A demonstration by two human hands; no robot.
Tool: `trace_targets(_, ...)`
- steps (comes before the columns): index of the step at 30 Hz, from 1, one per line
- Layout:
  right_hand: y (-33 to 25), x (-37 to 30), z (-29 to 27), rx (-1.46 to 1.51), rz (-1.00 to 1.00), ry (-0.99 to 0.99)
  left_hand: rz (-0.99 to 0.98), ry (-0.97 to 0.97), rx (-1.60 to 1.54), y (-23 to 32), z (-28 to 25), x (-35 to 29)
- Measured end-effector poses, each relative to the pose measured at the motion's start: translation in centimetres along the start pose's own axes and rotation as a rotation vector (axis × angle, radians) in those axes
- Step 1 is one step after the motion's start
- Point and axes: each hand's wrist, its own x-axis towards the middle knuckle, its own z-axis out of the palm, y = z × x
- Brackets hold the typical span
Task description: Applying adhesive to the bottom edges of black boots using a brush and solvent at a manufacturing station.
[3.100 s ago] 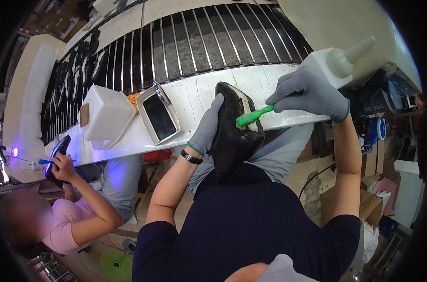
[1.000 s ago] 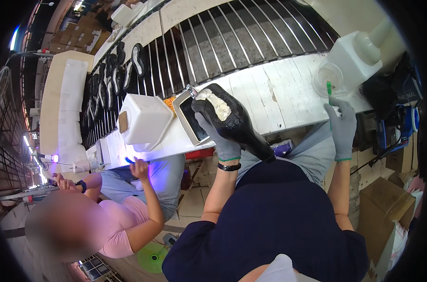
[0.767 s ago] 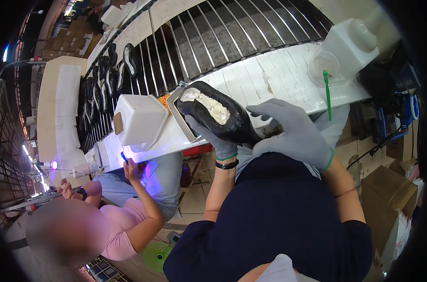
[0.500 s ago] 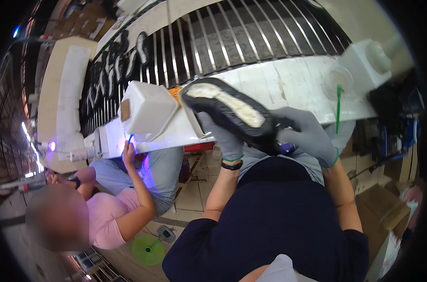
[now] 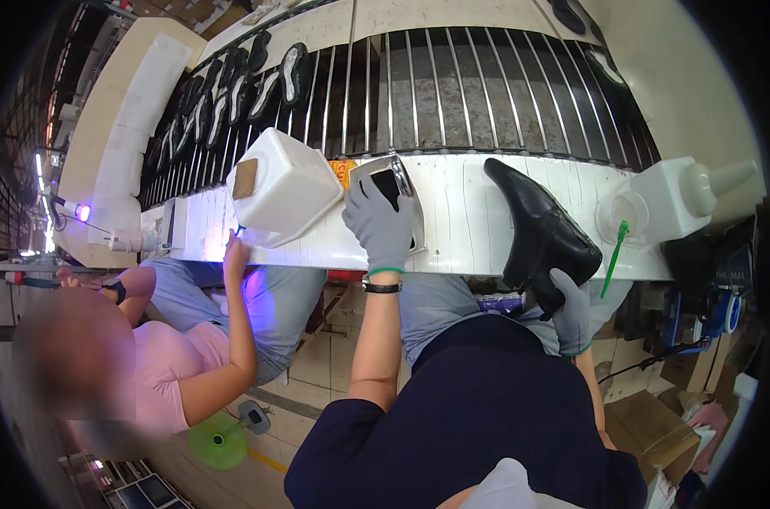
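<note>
A black ankle boot lies tilted over the front edge of the white bench, its narrow end pointing away from me. My right hand, in a grey glove, grips it at the heel end, with some fingers hidden behind it. Further left, my gloved left hand reaches over a small light-coloured tray. Its fingers and thumb are apart above something black in the tray, whose kind I cannot make out.
A white plastic container leans left of the tray. At right are a white bottle and a clear cup with a green-handled brush. Behind runs a metal roller rack carrying several black soles or shoes. A co-worker sits at left.
The boot has turned over from its pale-centred sole to its black upper and moved right. My left hand has let go of it and moved to the tray.
</note>
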Motion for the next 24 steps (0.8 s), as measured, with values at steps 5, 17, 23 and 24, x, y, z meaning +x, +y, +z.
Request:
trace_targets(5, -0.3, 1.8, 0.7, -0.045, 0.015, 0.027, -0.104, -0.108, 0.135, -0.3, 3.1, 0.5)
trace_targets(17, -2.0, 12.1, 11.0, -0.080, 0.019, -0.241, -0.152, -0.194, 0.111, -0.5, 2.0, 1.8)
trace_targets(23, -1.1, 19.4, 19.5, -0.085, 0.061, -0.339, -0.194, -0.189, 0.095, 0.1, 2.2, 2.1)
trace_targets(24, -0.9, 20.7, 21.1, -0.049, 0.106, -0.337, -0.200, -0.197, 0.077, 0.1, 2.3, 2.2)
